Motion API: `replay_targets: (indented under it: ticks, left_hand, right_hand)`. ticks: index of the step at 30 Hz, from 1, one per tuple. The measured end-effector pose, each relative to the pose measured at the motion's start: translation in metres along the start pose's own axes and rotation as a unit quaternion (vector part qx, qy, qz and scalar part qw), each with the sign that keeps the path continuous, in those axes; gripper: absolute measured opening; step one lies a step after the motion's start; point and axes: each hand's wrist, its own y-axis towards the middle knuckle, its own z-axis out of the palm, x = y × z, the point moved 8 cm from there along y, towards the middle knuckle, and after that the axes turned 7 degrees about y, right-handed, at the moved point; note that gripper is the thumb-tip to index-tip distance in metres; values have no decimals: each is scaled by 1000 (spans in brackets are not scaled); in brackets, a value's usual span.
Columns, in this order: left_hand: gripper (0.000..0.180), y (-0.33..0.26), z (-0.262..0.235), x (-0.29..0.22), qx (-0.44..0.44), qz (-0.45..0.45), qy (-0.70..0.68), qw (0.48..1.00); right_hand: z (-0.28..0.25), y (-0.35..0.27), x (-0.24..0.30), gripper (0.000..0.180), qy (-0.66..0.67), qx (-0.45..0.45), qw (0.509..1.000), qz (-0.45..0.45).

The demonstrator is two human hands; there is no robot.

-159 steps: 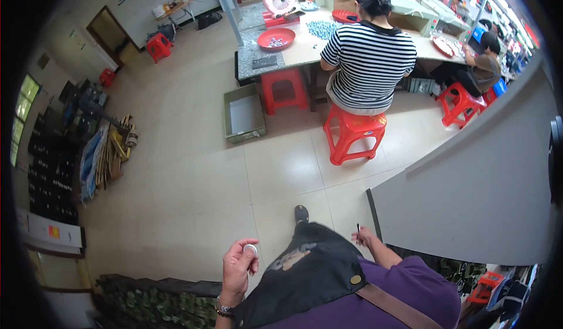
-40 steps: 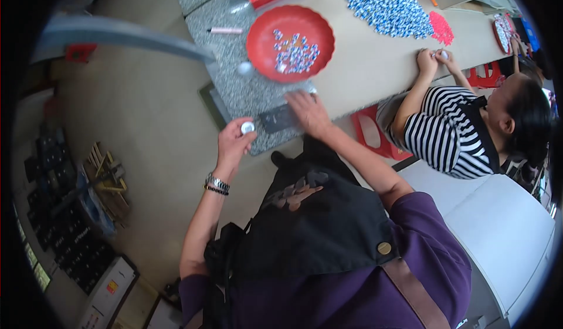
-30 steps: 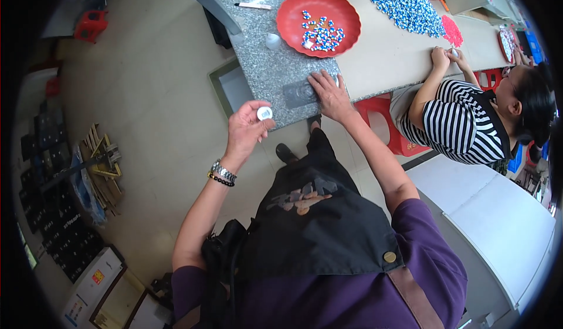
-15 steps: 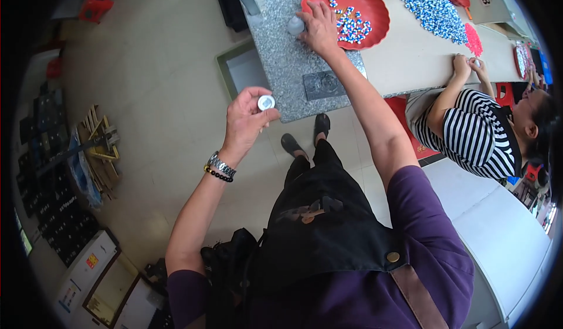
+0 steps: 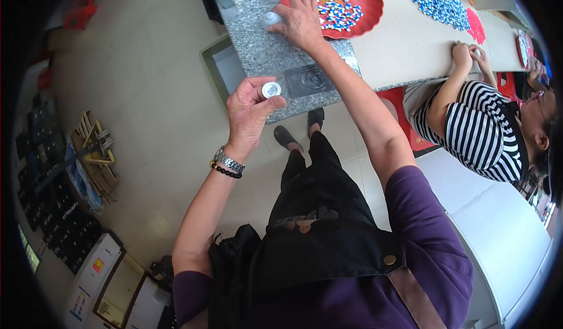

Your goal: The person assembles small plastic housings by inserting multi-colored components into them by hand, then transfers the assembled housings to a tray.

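My left hand [image 5: 251, 109] is closed, with thumb and fingers pinching a small round white piece [image 5: 271, 90] that has a grey square mark in its middle. It is held up over the near left corner of the grey granite counter [image 5: 258, 59]. My right hand [image 5: 302, 22] reaches across the counter, its thumb and forefinger on either side of a small whitish bottle-shaped piece [image 5: 271, 19]. Its other fingers stretch over the rim of a red scalloped plate [image 5: 369, 12]. In the plate lie several small blue, white and red pieces [image 5: 340, 17].
A dark square mat [image 5: 308, 81] lies near the counter's front edge. To the right are a large heap of blue-and-white pieces [image 5: 434, 3] and a pink heap [image 5: 475, 27]. A co-worker in a striped top [image 5: 478, 126] sits there. Below the counter's left side stands a green-rimmed bin [image 5: 211, 62].
My left hand has moved right and forward, bringing the white piece over the counter. My right hand keeps its place at the bottle-shaped piece. The whole view has shifted slightly.
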Motion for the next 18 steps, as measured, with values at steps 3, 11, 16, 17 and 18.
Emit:
replay_targets:
  ticks: [3,11,16,17,18]
  left_hand:
    - [41,8,9,10,-1,-13,5,1000]
    - [39,42,46,64,-9,20,136,991]
    - [40,56,87,45,-11,216,396,892]
    - [41,57,94,47,-8,235,402,885]
    - [41,59,100,51,-4,235,403,884]
  right_hand:
    - [-36,-5,2,45,98,-45,993,-39]
    - [-115,-125,-64,31,314,-90,920,217]
    - [-115,-207,-93,37,401,-113,845,335]
    - [-117,-216,-97,37,400,-117,844,338]
    - [-117,-225,-100,38,374,-105,855,344]
